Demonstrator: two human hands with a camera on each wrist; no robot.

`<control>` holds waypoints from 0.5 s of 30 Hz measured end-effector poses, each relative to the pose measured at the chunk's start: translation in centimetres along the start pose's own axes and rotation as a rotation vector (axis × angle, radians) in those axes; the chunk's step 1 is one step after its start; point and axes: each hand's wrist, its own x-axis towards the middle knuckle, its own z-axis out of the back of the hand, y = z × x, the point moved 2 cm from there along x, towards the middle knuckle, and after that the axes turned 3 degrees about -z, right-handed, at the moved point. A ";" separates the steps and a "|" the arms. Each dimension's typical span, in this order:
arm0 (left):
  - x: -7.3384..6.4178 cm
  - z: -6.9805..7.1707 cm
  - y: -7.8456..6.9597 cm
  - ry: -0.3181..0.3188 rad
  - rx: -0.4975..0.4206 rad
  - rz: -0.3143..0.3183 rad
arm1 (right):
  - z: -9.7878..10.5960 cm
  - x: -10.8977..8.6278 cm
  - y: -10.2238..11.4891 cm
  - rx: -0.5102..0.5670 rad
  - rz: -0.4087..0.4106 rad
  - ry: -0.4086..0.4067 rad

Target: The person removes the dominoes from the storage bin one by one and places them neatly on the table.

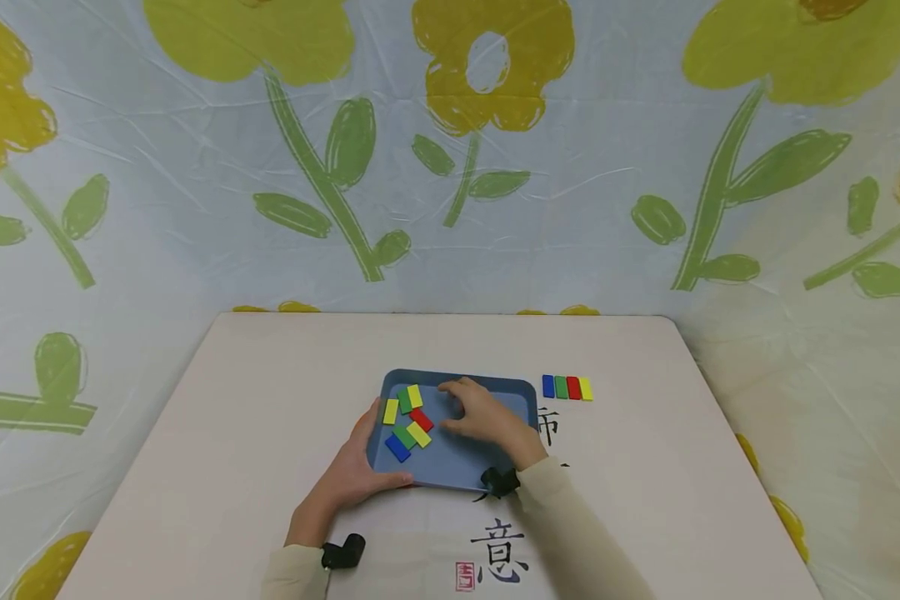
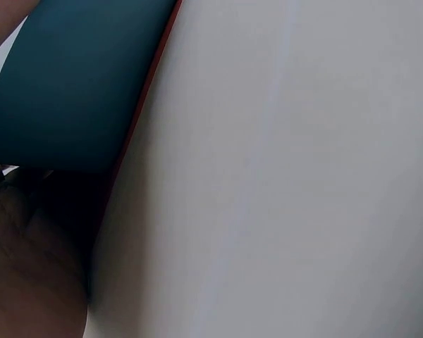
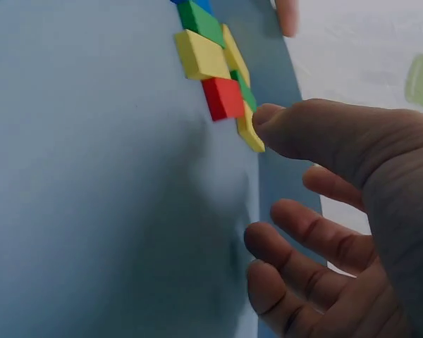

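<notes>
A shallow blue tray (image 1: 465, 462) lies on the table, with several yellow, green, red and blue rectangular blocks grouped in its left part. My left hand (image 1: 356, 471) grips the tray's near left corner, thumb along the front edge and fingers up the left side. In the left wrist view, that hand (image 2: 28, 260) is against the tray's outer wall (image 2: 77, 77). Over the tray's middle, my right hand (image 1: 487, 417) has thumb and fingers spread apart, holding nothing. The right wrist view shows its thumb close to a red block (image 3: 224, 98) and a yellow block (image 3: 247, 130).
To the right of the tray, a row of blue, green, red and yellow blocks (image 1: 573, 388) lies side by side on the table (image 1: 195, 467). Black written characters (image 1: 499, 550) and a red seal mark (image 1: 465, 576) show nearer me. A flowered cloth (image 1: 532, 208) hangs behind.
</notes>
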 end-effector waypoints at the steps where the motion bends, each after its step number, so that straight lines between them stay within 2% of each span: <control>1: 0.0 0.0 0.0 0.000 -0.003 -0.003 | -0.2 0.2 0.1 0.000 -0.002 0.009; 7: 0.1 0.0 -0.1 -0.002 -0.003 -0.011 | -0.9 1.1 0.7 -0.018 0.007 0.063; 15: 0.1 0.1 -0.2 0.000 0.011 0.017 | -1.4 1.9 1.5 -0.049 0.015 0.121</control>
